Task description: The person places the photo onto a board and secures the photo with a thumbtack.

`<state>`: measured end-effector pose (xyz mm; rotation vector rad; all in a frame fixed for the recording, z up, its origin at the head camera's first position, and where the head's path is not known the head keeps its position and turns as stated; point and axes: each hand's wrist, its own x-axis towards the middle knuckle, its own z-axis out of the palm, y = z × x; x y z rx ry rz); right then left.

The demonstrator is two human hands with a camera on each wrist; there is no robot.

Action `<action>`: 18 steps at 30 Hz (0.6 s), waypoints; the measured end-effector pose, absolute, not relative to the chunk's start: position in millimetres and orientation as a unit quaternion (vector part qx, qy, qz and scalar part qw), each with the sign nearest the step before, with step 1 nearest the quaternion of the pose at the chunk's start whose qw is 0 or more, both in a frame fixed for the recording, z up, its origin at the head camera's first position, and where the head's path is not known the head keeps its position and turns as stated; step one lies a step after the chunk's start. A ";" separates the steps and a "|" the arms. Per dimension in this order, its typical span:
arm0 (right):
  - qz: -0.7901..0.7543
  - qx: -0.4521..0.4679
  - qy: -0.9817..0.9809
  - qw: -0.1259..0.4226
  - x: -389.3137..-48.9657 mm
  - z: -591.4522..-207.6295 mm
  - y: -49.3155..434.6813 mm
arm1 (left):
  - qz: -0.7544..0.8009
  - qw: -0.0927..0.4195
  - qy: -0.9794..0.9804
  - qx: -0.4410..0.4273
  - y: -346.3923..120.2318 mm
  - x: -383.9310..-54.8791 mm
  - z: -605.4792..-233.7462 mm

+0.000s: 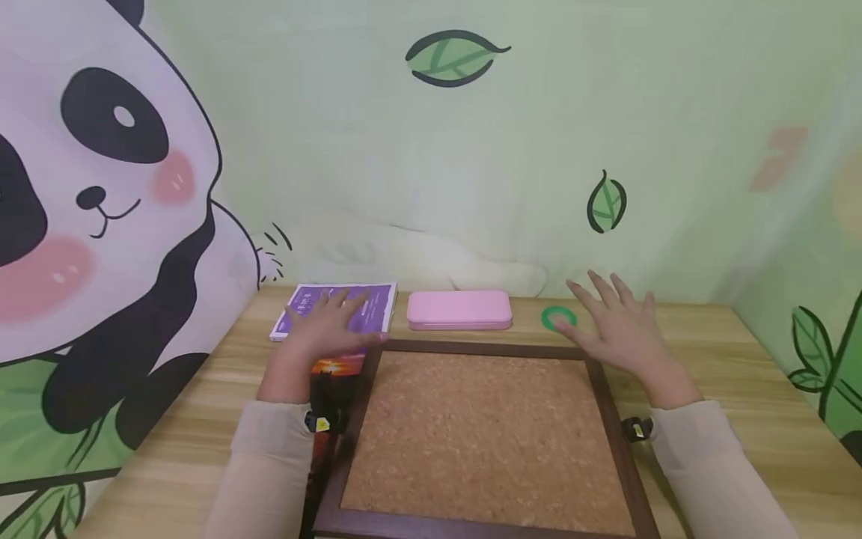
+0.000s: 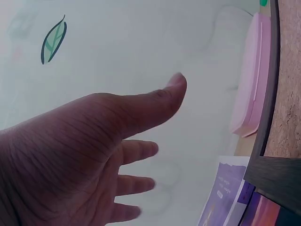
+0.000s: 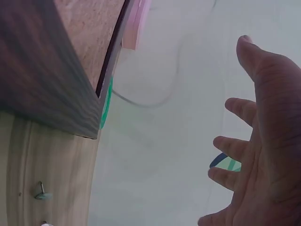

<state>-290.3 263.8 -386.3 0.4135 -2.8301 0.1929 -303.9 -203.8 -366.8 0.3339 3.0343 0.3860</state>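
My left hand (image 1: 322,329) is held above the table with its fingers spread, in front of a purple-and-white book (image 1: 377,301). My right hand (image 1: 622,333) is likewise raised with fingers apart, its thumb overlapping the edge of a green ring (image 1: 551,313) in the head view. Both wrist views show the palms holding nothing. Between my forearms lies a cork board (image 1: 481,442) in a dark wooden frame. Under its left side a printed sunset picture (image 1: 330,367) shows in part; the board and my left arm cover the rest.
A pink case (image 1: 459,308) stands at the back of the wooden table (image 1: 714,359), near the board's far edge. In the right wrist view a push pin (image 3: 43,194) lies on the table beside the board. A wall (image 1: 377,150) with panda and leaf drawings rises behind.
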 end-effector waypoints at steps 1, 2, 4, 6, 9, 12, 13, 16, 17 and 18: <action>0.071 0.141 -0.978 0.134 -289.2 -386.7 264.0 | 0.131 0.037 0.984 0.112 -204.1 -303.4 -367.4; 0.075 0.139 -0.979 0.132 -288.2 -387.0 264.4 | 0.137 0.041 0.983 0.115 -204.6 -303.1 -367.9; 0.078 0.136 -0.979 0.130 -286.7 -388.1 265.4 | 0.152 0.047 0.979 0.123 -205.7 -302.5 -369.0; 0.079 0.135 -0.979 0.129 -285.8 -389.3 266.5 | 0.159 0.047 0.978 0.125 -207.9 -302.4 -369.8; 0.078 0.139 -0.979 0.126 -285.5 -390.7 268.1 | 0.163 0.046 0.977 0.127 -213.1 -302.1 -370.1; 0.081 0.156 -0.976 0.131 -286.8 -391.2 272.4 | 0.169 0.050 0.976 0.128 -220.1 -302.6 -369.2; 0.086 0.166 -0.973 0.133 -287.4 -390.9 274.6 | 0.175 0.053 0.975 0.128 -222.5 -302.9 -368.7; 0.122 0.207 -0.962 0.127 -289.5 -391.1 284.5 | 0.186 0.061 0.973 0.120 -230.2 -304.2 -367.4; 0.142 0.220 -0.958 0.118 -289.7 -391.6 288.8 | 0.187 0.063 0.974 0.114 -233.0 -304.5 -367.0; 0.164 0.230 -0.953 0.106 -289.0 -392.0 293.9 | 0.189 0.067 0.974 0.105 -236.4 -304.8 -367.2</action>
